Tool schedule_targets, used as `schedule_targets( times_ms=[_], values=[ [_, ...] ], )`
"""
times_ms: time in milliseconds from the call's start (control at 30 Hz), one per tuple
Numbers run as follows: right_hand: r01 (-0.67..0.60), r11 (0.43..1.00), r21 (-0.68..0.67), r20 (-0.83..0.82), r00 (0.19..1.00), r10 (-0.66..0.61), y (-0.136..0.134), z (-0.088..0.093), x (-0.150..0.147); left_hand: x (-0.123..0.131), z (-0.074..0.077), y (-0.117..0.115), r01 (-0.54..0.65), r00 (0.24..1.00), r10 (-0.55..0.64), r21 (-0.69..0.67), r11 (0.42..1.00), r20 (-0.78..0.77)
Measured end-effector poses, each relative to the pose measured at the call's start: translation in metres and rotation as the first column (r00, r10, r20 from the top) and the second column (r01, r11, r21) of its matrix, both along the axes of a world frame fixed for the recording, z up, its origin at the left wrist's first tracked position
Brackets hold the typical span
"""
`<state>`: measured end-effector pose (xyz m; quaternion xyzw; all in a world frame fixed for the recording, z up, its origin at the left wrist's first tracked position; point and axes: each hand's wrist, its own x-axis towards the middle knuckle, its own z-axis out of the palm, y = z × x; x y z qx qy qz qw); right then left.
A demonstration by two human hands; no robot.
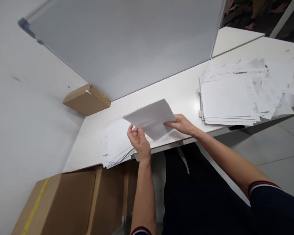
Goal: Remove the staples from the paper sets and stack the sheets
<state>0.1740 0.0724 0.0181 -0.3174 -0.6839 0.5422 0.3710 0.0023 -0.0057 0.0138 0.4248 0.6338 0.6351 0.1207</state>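
One sheet of paper (150, 119) is held up above the white table (161, 88), near its front edge, tilted and slightly bent; whether more sheets lie behind it cannot be told. Two hands are at it. The right hand (182, 124) pinches its right side, thumb over the face and the other fingers behind. The left hand (139, 143) is at its lower left edge, palm turned up and fingers half curled; whether they close on the paper cannot be told. Two main groups of paper are on the table, one on each side of the held sheet: a smaller stack (119, 138), fanned at its front edge and partly behind the left hand, and a larger pile (226, 98) well to the right, with many loose papers (271, 86) spread beside it, too overlapped to count. Behind the table stands one big board (129, 42), with one cardboard box (88, 99) near its lower left corner. More cardboard boxes (72, 199) are below the table's left end, their number unclear. One white drawstring (184, 160) hangs over the person's dark trousers (186, 189).
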Motion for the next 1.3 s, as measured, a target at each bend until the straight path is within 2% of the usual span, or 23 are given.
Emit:
schedule_targets(
  times_ms=[67,100,200,267,333,400,500,567,667,767,833,933,967,1033,1100,1167,1200,1233,1300],
  values=[
    [-0.013,0.978,0.208,0.169,0.985,-0.023,0.002,0.032,0.011,-0.006,0.012,-0.005,-0.014,0.997,0.019,0.064,0.998,-0.08],
    [-0.051,0.949,0.311,0.3,0.953,-0.047,0.001,0.05,0.016,-0.01,0.018,-0.008,-0.022,0.991,0.032,0.078,0.997,-0.128],
    [-0.224,0.853,0.471,0.663,0.728,-0.175,-0.005,0.101,0.023,-0.019,0.023,-0.013,-0.012,0.972,0.016,0.02,1.0,-0.234],
    [-0.338,0.828,0.448,0.815,0.535,-0.223,-0.01,0.12,0.017,-0.024,0.013,-0.013,0.078,0.977,-0.085,-0.045,0.996,-0.195],
    [-0.419,0.827,0.375,0.902,0.372,-0.22,-0.012,0.124,0.006,-0.026,-0.005,-0.01,0.204,0.974,-0.212,-0.102,0.974,-0.074],
    [-0.468,0.826,0.315,0.94,0.276,-0.201,-0.012,0.119,-0.005,-0.026,-0.023,-0.007,0.297,0.955,-0.294,-0.172,0.939,0.04],
    [-0.505,0.818,0.275,0.958,0.221,-0.185,-0.007,0.108,-0.014,-0.025,-0.041,-0.004,0.326,0.945,-0.317,-0.28,0.903,0.078],
    [-0.51,0.818,0.266,0.961,0.211,-0.181,-0.005,0.104,-0.014,-0.024,-0.044,-0.003,0.286,0.958,-0.284,-0.278,0.917,0.048],
    [-0.489,0.826,0.281,0.955,0.229,-0.189,-0.003,0.103,-0.011,-0.024,-0.041,-0.002,0.232,0.971,-0.241,-0.251,0.94,-0.006],
    [-0.49,0.83,0.266,0.957,0.235,-0.167,-0.001,0.099,-0.009,-0.024,-0.041,0.0,0.307,0.946,-0.324,-0.302,0.902,-0.007],
    [-0.495,0.83,0.257,0.958,0.24,-0.154,0.0,0.097,-0.008,-0.023,-0.042,0.0,0.32,0.942,-0.337,-0.317,0.893,0.003],
    [-0.471,0.828,0.306,0.937,0.304,-0.173,0.001,0.102,-0.002,-0.022,-0.036,-0.002,0.22,0.97,-0.237,-0.245,0.944,-0.044],
    [-0.456,0.825,0.334,0.919,0.354,-0.176,0.001,0.104,0.001,-0.022,-0.031,-0.004,0.18,0.98,-0.193,-0.183,0.967,-0.056],
    [-0.409,0.825,0.39,0.849,0.507,-0.15,0.003,0.106,0.011,-0.021,-0.015,-0.007,0.106,0.994,-0.106,0.004,0.994,-0.031],
    [-0.32,0.853,0.414,0.711,0.698,-0.083,0.006,0.096,0.02,-0.02,0.003,-0.008,0.038,0.997,-0.052,0.227,0.973,0.056],
    [-0.189,0.916,0.353,0.498,0.867,-0.013,0.007,0.073,0.026,-0.017,0.016,-0.007,0.05,0.987,-0.101,0.36,0.932,0.123],
    [-0.125,0.951,0.284,0.377,0.926,0.009,0.006,0.058,0.028,-0.015,0.019,-0.006,0.092,0.979,-0.153,0.376,0.922,0.136],
    [-0.066,0.978,0.199,0.256,0.967,0.014,0.005,0.041,0.028,-0.013,0.02,-0.005,0.147,0.967,-0.21,0.361,0.921,0.141],
    [-0.017,0.999,0.035,0.104,0.994,0.013,0.0,0.009,0.026,-0.008,0.014,-0.002,0.241,0.943,-0.292,0.277,0.93,0.16]
  ],
)
